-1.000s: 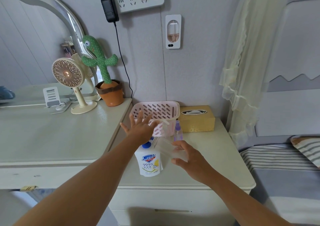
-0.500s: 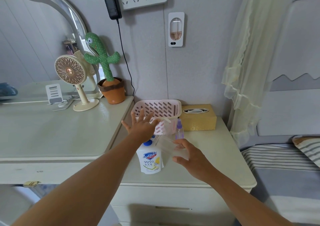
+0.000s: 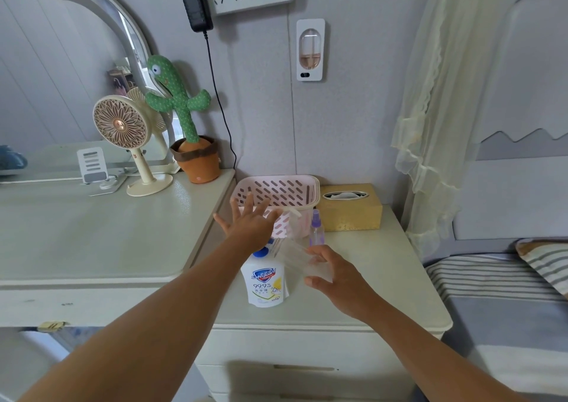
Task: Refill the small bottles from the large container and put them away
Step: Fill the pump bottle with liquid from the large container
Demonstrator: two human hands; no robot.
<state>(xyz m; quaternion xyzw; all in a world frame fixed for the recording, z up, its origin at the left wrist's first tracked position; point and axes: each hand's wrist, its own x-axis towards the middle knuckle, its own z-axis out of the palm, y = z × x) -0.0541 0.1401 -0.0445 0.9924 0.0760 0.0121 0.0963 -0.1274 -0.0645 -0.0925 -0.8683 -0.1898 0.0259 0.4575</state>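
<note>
Cream-coloured surfaces fill the lower view: on the left dresser (image 3: 92,241) we see a small fan (image 3: 123,131) and a plush cactus (image 3: 181,109) in a brown pot. Moving right, our left hand (image 3: 249,223) hovers with fingers spread wide, holding nothing, just in front of the pink slotted basket (image 3: 276,186) at the back of the nightstand (image 3: 384,278). Below that hand stands the large white soap container (image 3: 266,284) with a blue cap. Our right hand (image 3: 335,275) grips a clear small bottle (image 3: 295,257), tilted with its neck toward the container's cap. Behind it a purple spray bottle (image 3: 316,229) stands upright beside the basket, and a gold tissue box (image 3: 350,208) sits further right.
</note>
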